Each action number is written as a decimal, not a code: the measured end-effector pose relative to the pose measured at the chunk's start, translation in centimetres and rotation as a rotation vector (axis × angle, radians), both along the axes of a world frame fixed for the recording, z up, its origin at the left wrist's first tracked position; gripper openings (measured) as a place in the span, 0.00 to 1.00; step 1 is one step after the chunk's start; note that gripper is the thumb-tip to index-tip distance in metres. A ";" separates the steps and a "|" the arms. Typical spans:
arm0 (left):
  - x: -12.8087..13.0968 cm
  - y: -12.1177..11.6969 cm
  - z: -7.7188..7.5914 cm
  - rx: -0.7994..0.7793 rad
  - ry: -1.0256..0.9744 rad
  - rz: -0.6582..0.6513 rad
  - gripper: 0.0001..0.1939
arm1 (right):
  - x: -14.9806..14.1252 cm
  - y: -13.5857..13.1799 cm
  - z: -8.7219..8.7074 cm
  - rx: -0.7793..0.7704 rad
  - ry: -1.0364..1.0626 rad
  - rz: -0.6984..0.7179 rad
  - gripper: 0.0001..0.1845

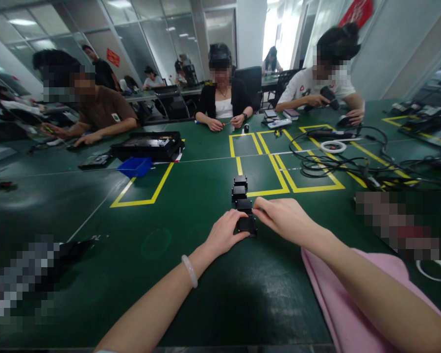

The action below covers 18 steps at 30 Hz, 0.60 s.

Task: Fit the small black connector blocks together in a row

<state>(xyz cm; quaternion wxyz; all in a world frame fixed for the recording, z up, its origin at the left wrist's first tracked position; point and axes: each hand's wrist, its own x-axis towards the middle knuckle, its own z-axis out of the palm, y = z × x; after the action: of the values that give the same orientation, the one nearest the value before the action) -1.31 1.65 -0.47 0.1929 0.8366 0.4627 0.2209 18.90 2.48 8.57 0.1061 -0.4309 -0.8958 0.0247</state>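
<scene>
Several small black box-shaped parts stand in a row on the green table, running away from me. My left hand (225, 231) grips the nearest black box (247, 227), its thumb along the near side and its fingers at the far left. Beside the second black box (244, 204), my right hand (279, 215) has its fingertips pinched together at the right edge. Whatever those fingertips hold, if anything, is too small to make out. Farther off in the same row are a third black box (239, 191) and a fourth black box (240, 180), untouched by either hand.
Pink cloth (375, 274) lies under my right forearm. Black cables (316, 169) and a white cable coil (333, 146) spread at the right. A blue bin (135, 167) sits before a black device (147, 146) at the left. Yellow tape (268, 192) marks the table; co-workers sit opposite.
</scene>
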 end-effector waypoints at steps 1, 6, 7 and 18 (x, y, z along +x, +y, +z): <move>0.0 0.0 0.0 0.000 0.001 0.001 0.20 | 0.0 0.0 0.0 -0.004 0.017 0.015 0.10; 0.0 0.0 0.0 0.000 0.004 0.002 0.20 | 0.2 0.1 -0.1 0.023 0.054 0.029 0.08; 0.0 0.0 0.0 0.000 0.004 0.004 0.21 | 0.2 0.1 -0.2 0.034 0.032 0.017 0.09; 0.0 0.0 -0.1 0.006 0.010 0.013 0.21 | 0.1 -0.1 -0.1 0.056 -0.023 0.004 0.09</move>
<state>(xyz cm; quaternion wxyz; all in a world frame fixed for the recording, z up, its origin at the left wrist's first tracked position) -1.28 1.62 -0.56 0.1866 0.8351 0.4685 0.2196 18.95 2.40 8.45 0.1075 -0.4265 -0.8981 -0.0050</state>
